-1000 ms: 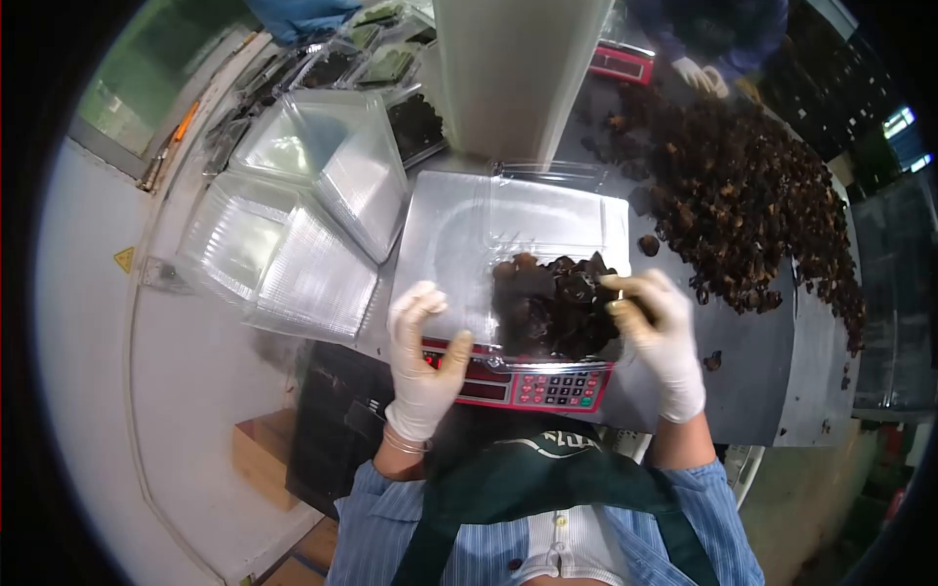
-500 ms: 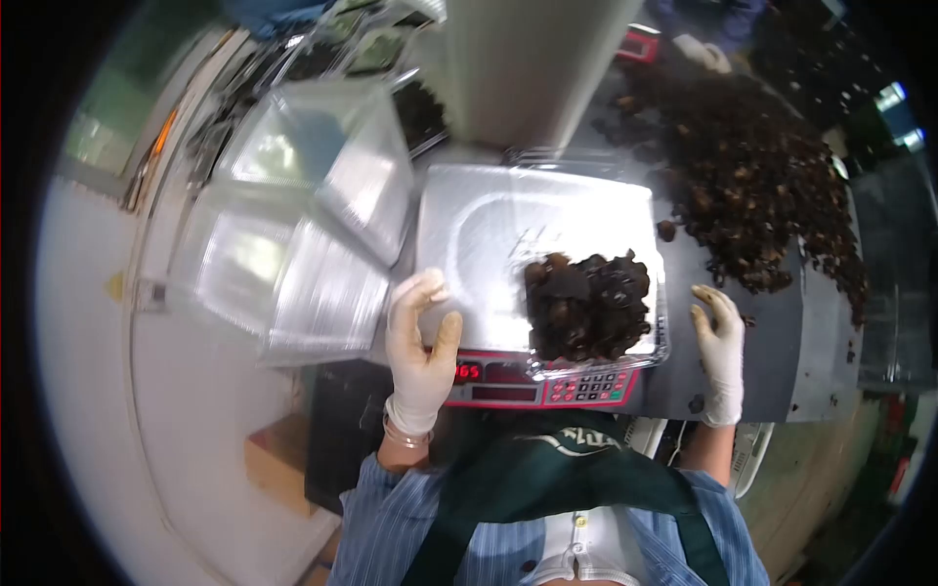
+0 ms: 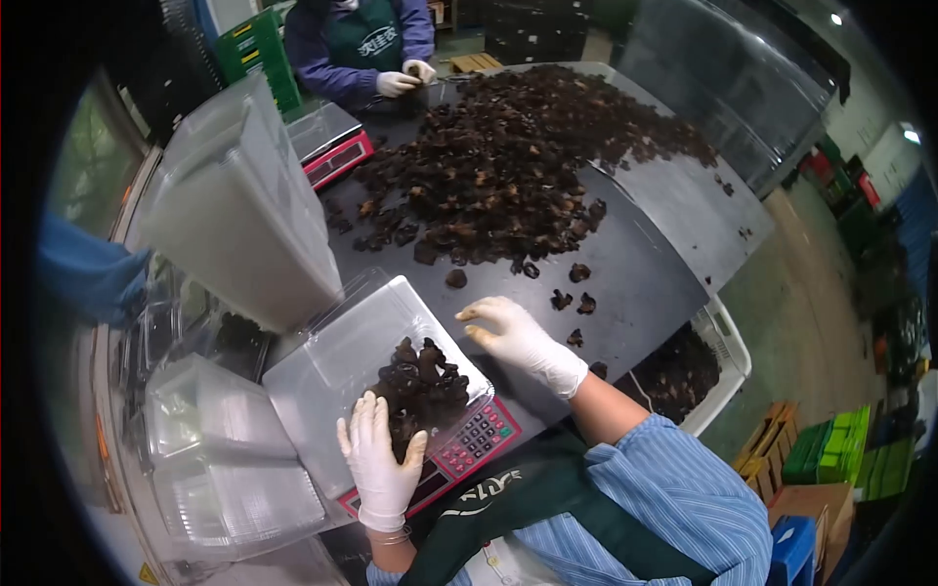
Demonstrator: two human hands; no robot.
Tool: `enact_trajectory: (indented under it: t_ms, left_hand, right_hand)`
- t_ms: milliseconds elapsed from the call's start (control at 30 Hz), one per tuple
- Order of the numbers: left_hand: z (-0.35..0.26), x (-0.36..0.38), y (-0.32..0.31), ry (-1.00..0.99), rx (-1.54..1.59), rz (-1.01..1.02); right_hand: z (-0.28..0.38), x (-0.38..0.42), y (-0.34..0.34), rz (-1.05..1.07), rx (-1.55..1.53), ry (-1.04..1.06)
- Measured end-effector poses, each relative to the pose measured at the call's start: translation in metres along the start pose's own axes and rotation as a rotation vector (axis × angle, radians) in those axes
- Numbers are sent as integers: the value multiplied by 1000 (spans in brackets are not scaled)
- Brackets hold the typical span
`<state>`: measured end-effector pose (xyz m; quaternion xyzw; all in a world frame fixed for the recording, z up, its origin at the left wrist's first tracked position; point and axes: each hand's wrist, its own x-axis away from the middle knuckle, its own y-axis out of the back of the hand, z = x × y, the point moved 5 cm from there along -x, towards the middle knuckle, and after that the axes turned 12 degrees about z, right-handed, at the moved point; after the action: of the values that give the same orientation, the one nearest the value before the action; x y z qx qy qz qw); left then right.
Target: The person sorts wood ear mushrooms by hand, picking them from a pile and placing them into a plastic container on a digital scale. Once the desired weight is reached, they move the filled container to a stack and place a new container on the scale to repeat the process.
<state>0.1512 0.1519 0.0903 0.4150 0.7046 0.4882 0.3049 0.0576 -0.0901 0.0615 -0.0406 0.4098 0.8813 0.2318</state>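
Observation:
My gloved left hand (image 3: 379,467) is at the near-left side of a portion of dark wood ear mushrooms (image 3: 420,386), fingers stretched out and thumb spread. It appears to touch their edge. The mushrooms sit in a clear plastic tray (image 3: 473,408) on the metal plate of a scale (image 3: 313,386) with a red keypad front; my left hand partly covers its display. Over the dark table beside the scale's right corner, my gloved right hand (image 3: 523,342) reaches out with fingers apart and nothing in it.
A large mushroom heap (image 3: 508,166) spreads across the table (image 3: 645,254). Stacked clear trays (image 3: 230,454) stand left of the scale, near a pale upright column (image 3: 244,215). A co-worker (image 3: 362,49) handles something by a second scale (image 3: 337,156). A white crate (image 3: 728,352) holds more mushrooms.
My view has swung toward the table and heap. My left hand has moved from the scale's left edge to the mushrooms. My right hand has reached forward, toward the heap.

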Motion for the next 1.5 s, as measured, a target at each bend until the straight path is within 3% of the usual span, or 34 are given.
enact_trajectory:
  t_ms: [100, 167, 333, 400, 467, 533, 667, 733, 800, 833, 933, 967, 1067, 1100, 1200, 1267, 1333, 1400, 1433, 1467, 1500]
  left_hand:
    - [0, 1, 2, 24, 75, -26]
    - [-3, 1, 8, 7, 123, -93]
    - [-3, 12, 16, -2, 111, -290]
    - [-3, 17, 21, 54, 212, -388]
    - [-1, 26, 27, 174, 262, -445]
    - [0, 29, 28, 229, 252, -459]
    - [-9, 30, 21, 223, 221, -445]
    - [-15, 35, 21, 262, 199, -443]
    - [-18, 42, 21, 288, 171, -450]
    - [-16, 48, 20, 254, 51, -499]
    - [5, 68, -4, 599, 463, -310]
    - [6, 67, -9, 483, 439, -325]
    - [17, 65, -38, 505, 1202, -325]
    - [16, 64, -39, 503, 1266, -357]
    - [16, 66, -42, 468, 1520, -391]
    - [17, 73, -41, 454, 1678, -471]
    - [9, 77, -36, 426, 1811, -545]
    - [5, 79, -36, 471, 1681, -513]
    - [3, 79, -37, 515, 1581, -419]
    - [3, 80, -39, 559, 1466, -335]
    - [2, 79, -40, 542, 1437, -309]
  right_hand:
    - [-48, 26, 28, -245, 312, -169]
    - [-85, 44, 49, -288, 385, -320]
    - [-131, 65, 48, -22, 546, -409]
    - [-142, 60, 46, 13, 369, -391]
    - [-127, 44, 43, -140, 2, -290]
    - [-59, 17, 42, -61, -291, -154]
    - [53, -6, 26, 222, -247, 334]
    - [72, -8, 7, 416, -215, 370]
    - [73, -14, 10, 304, -295, 418]
    - [63, -21, 11, 288, -386, 272]
    - [7, -60, -3, 143, -568, -37]
    - [-10, -77, -17, 97, -533, -26]
    - [-19, -110, -53, 292, -490, -56]
    - [-21, -118, -69, 372, -709, -85]
    - [24, -106, -22, 482, -976, 26]
    - [31, -76, -2, 686, -910, 137]
    - [38, -37, 2, 808, -876, 8]
    - [28, -12, -6, 720, -576, 38]
    - [17, -1, -16, 634, -646, -31]
    - [7, 8, -26, 685, -816, -163]
    - [4, 11, -32, 716, -770, -180]
